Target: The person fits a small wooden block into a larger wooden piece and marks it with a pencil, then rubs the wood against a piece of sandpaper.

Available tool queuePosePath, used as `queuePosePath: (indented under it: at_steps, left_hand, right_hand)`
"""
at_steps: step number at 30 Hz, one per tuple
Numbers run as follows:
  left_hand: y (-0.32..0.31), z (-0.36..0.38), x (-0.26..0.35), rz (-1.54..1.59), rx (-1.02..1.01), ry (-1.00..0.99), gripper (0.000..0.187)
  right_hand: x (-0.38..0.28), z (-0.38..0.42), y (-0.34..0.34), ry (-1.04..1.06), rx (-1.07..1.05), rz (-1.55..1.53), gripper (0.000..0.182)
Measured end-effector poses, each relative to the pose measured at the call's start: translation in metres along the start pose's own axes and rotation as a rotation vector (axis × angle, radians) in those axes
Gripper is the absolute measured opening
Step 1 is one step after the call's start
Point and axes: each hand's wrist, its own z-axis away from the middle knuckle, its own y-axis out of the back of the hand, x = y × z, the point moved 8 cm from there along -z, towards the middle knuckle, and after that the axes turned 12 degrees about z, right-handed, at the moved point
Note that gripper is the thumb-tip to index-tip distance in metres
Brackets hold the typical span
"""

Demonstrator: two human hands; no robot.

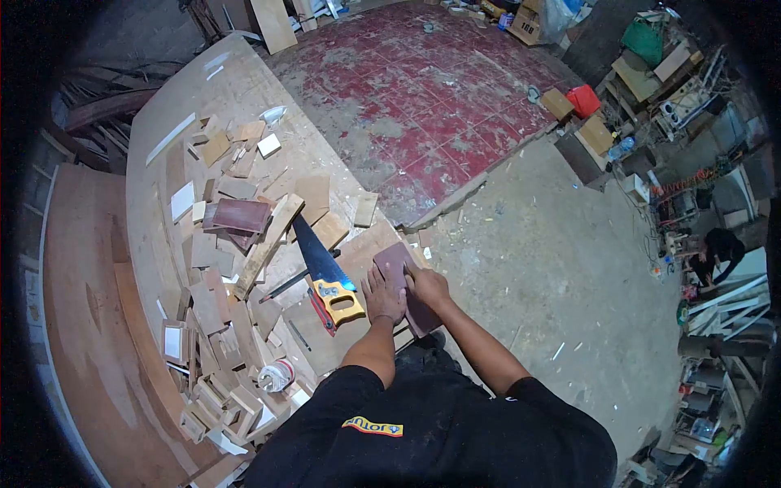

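A reddish-brown flat board (394,256) lies at the table's edge, directly before my body. My left hand (384,299) rests on its left side, fingers stretched out and somewhat spread. From the right, my right hand (427,286) is closed on the board's edge, its fingertips partly hidden. Just left of my left hand is a handsaw (324,268) with a yellow handle, its blade pointing away from me. A red-handled tool (322,313) lies beside the saw's handle. Closer to me is a dark, thin pencil-like stick (299,334).
Wood offcuts (213,264) crowd the long worktable (244,81) on the left. A white tub (277,375) stands among them. Right of the table is a concrete floor (537,244), with a raised red tiled floor (423,98) beyond. Another person (719,254) is at the far right.
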Motion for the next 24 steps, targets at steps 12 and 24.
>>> queuePosePath:
  at_steps: [12,24]
  left_hand:
    - [-0.006,-0.002,-0.004,-0.03,0.005,-0.006,0.083]
    - [-0.002,0.0,-0.002,0.001,-0.013,-0.001,0.081]
  right_hand:
    - [0.028,0.066,-0.024,-0.007,-0.352,0.136,0.029]
    - [0.012,0.013,-0.035,0.034,-0.055,0.029,0.047]
